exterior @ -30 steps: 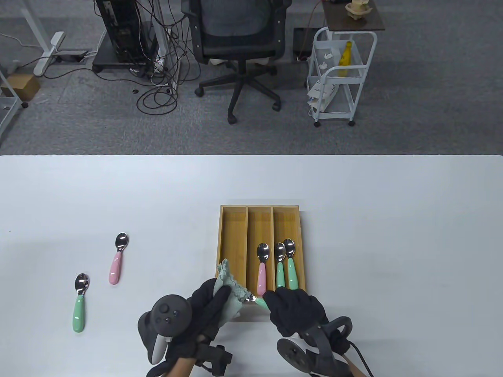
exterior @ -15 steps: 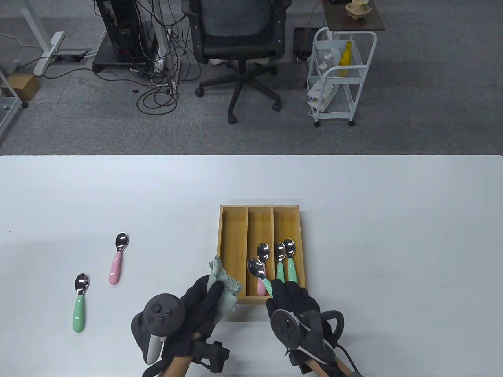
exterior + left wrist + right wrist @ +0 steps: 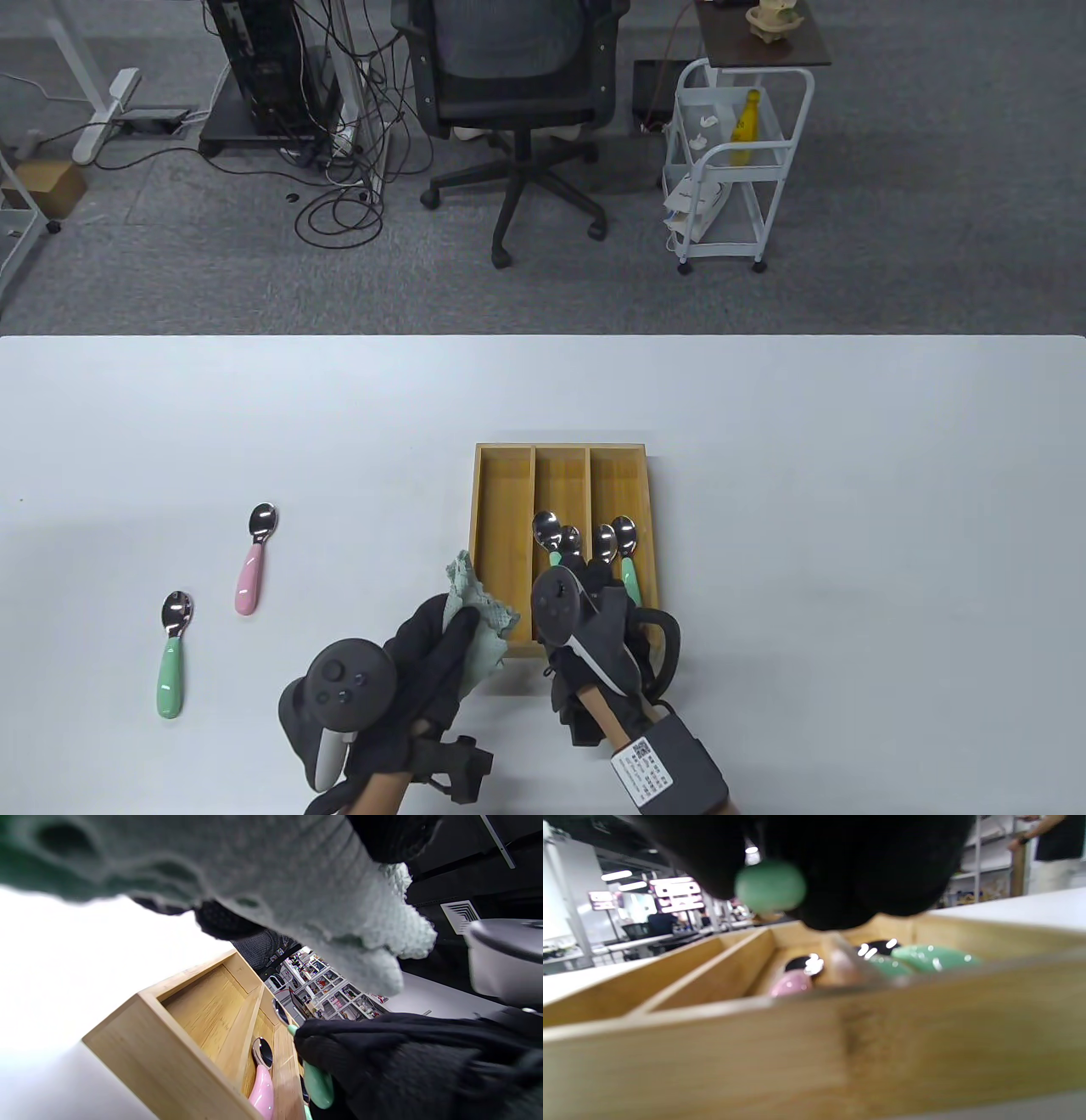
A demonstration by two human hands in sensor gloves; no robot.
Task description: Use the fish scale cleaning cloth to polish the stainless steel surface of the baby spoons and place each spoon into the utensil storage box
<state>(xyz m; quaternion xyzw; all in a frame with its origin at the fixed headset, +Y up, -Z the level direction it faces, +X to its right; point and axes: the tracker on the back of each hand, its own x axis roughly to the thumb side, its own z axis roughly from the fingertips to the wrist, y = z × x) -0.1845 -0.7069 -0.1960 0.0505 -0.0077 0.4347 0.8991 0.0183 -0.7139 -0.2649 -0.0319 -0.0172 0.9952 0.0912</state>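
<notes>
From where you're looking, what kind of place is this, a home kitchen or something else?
Most likely an office or lab workspace, not a kitchen. Behind the white table stand a mesh office chair on grey carpet, a computer tower with tangled cables, and a white rolling cart.

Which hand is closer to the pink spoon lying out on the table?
Left. The left hand, gripping the cloth, sits right of the pink spoon with bare table between. The right hand is farther right, over the wooden box, holding a green spoon.
</notes>
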